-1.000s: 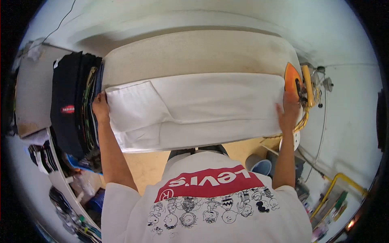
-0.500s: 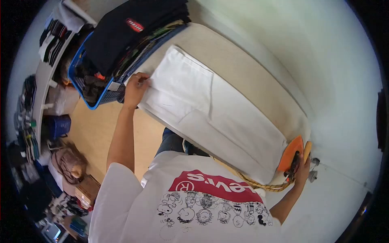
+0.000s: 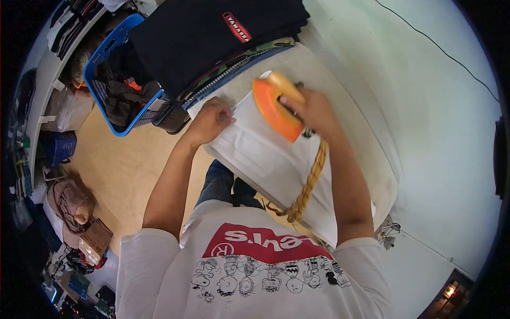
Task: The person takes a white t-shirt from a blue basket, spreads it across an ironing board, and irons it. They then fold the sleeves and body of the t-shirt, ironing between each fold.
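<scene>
White cloth [image 3: 249,139] lies spread along the padded board [image 3: 361,143]. My right hand [image 3: 313,112] is wrapped round the handle of an orange iron [image 3: 271,109], which is over the upper part of the cloth; whether it touches the cloth cannot be told. A braided yellow cord [image 3: 311,183] hangs from the back of the iron across the cloth. My left hand [image 3: 213,118] pinches the cloth's left edge with curled fingers, a short way left of the iron.
A stack of folded dark clothes [image 3: 212,40] sits at the board's far left end. Beside it is a blue basket [image 3: 114,127] holding dark clothing. Shelves [image 3: 45,106] line the left, with a cardboard box [image 3: 95,240] on the floor. A wall [image 3: 446,133] borders the right.
The iron, in my right hand, has moved from the board's right end up and left onto the cloth. The cord now crosses the cloth. My left hand still has the cloth's left edge.
</scene>
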The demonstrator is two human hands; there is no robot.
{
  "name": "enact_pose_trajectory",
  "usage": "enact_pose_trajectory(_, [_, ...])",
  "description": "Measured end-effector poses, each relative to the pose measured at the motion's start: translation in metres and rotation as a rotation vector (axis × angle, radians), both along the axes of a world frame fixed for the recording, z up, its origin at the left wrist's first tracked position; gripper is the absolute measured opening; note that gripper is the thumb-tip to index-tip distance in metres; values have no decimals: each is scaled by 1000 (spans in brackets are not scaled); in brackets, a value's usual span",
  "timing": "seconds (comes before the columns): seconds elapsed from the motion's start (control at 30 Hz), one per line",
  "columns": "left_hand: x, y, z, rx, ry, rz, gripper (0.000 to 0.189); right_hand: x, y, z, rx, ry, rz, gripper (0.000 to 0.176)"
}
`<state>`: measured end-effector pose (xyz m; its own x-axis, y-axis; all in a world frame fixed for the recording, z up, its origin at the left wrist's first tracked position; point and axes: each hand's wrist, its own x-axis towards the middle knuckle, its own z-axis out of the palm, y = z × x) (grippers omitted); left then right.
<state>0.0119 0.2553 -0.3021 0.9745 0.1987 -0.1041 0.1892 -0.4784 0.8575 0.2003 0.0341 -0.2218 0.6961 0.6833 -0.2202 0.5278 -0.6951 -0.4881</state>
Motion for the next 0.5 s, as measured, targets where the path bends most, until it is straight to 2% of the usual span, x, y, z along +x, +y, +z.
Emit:
enact_pose_trajectory(0.03, [0,4,0,46,6,-30,17,7,14,3,-9,12,0,53])
enact_pose_trajectory(0.07, [0,6,-3,36,17,-35,17,13,27,16,-42,131,-72,54])
enact_pose_trajectory(0.1, [1,6,-5,6,-33,-30,17,15,34,26,-72,247,-147,55])
enact_pose_trajectory(0.13, [3,8,-6,-21,-86,-25,18,12,36,32,-77,250,-153,55])
enact_pose_trajectory(0.2, [-4,11,-5,-35,-91,-29,16,0,34,40,-221,397,2,62])
enact_pose_trajectory(0.23, [-13,13,0,-109,-110,15,14,-13,20,13,-55,436,95,64])
enact_pose_trajectory(0.33, [-50,20,20,-183,-97,96,8,-77,26,20,-32,311,203,64])
enact_pose_trajectory(0.4, [-77,26,11,-398,-111,274,5,-97,26,19,-36,215,235,62])
enact_pose_trajectory(0.43, [-88,29,7,-397,-114,260,5,-95,27,26,9,325,205,59])
enact_pose_trajectory(0.5, [-103,37,-1,-463,-76,395,6,-98,18,18,64,329,163,58])
